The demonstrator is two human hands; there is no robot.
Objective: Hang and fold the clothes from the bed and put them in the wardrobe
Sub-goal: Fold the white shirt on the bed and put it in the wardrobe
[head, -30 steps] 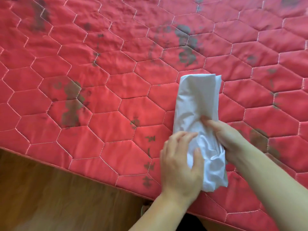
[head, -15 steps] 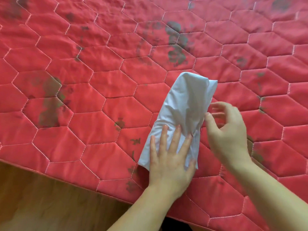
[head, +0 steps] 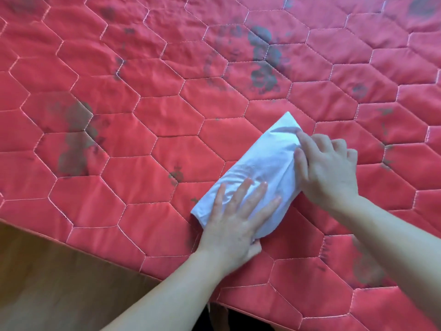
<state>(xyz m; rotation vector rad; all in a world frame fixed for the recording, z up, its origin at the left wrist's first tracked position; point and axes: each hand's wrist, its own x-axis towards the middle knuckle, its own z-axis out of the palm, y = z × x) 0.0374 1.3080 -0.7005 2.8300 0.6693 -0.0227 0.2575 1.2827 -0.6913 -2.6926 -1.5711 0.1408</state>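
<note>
A white folded garment (head: 262,163) lies on the red quilted bed cover (head: 143,115), near the bed's front edge, as a narrow slanted strip. My left hand (head: 236,218) presses flat on its near end with fingers spread. My right hand (head: 327,168) rests on the garment's right side, its fingers curled over the far upper edge of the cloth. The near end of the garment is hidden under my left palm.
The bed cover has hexagon stitching and dark grey flower prints. Its front edge (head: 95,254) runs diagonally across the lower left, with brown wooden floor (head: 47,283) below it. No other clothes, hangers or wardrobe are in view.
The garment went from lying lengthwise and crumpled at its near end to a flatter, slanted strip. My left hand flattened onto it; my right hand moved up to its far right edge.
</note>
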